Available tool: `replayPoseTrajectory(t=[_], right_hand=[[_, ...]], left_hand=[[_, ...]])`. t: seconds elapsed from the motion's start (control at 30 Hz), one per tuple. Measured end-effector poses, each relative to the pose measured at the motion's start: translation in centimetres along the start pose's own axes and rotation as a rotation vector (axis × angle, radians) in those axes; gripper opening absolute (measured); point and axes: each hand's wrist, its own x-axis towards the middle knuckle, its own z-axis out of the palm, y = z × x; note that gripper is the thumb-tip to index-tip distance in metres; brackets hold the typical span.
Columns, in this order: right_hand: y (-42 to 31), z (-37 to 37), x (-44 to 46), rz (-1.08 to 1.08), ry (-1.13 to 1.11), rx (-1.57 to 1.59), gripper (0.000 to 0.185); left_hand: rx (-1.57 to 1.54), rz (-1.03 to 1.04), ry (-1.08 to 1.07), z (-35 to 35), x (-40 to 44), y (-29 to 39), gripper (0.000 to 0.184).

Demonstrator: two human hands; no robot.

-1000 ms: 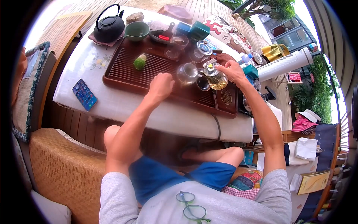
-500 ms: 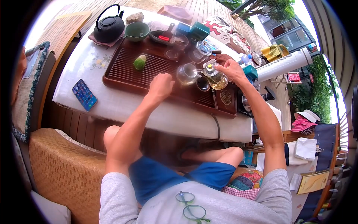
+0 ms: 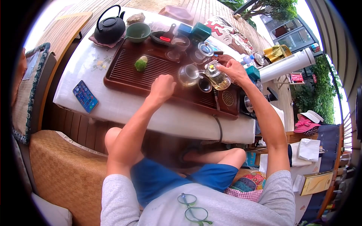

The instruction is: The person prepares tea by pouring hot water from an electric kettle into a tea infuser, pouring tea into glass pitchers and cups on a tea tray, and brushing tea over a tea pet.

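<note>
My right hand (image 3: 234,71) grips a glass teapot (image 3: 218,80) with pale yellow liquid inside. The teapot is tilted, its spout over a round glass pitcher (image 3: 188,76) that stands on the brown tea tray (image 3: 130,81). A small dark cup (image 3: 205,85) sits just below the spout, between pitcher and teapot. Over the tray's front edge, left of the pitcher, my left hand (image 3: 163,87) is closed in a loose fist, with no object visible in it. A green figurine (image 3: 141,64) stands on the slats to its upper left.
At the back left are a black kettle (image 3: 109,29) and a green bowl (image 3: 138,32). A lidded glass jar (image 3: 203,52) and clear glass cups (image 3: 177,47) stand behind the pitcher. A phone (image 3: 85,96) lies on the white tablecloth at left. A thin stick (image 3: 216,100) lies near the tray's front.
The teapot stays tilted over the pitcher in nearly the same position. Both hands have hardly moved.
</note>
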Motion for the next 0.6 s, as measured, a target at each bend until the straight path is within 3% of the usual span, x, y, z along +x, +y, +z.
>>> replayPoseTrajectory(t=[0.6], right_hand=[[-1.6, -0.8, -0.1, -0.016, -0.006, -0.066, 0.056]], left_hand=[[0.011, -0.005, -0.004, -0.1, -0.1, -0.1, 0.018]])
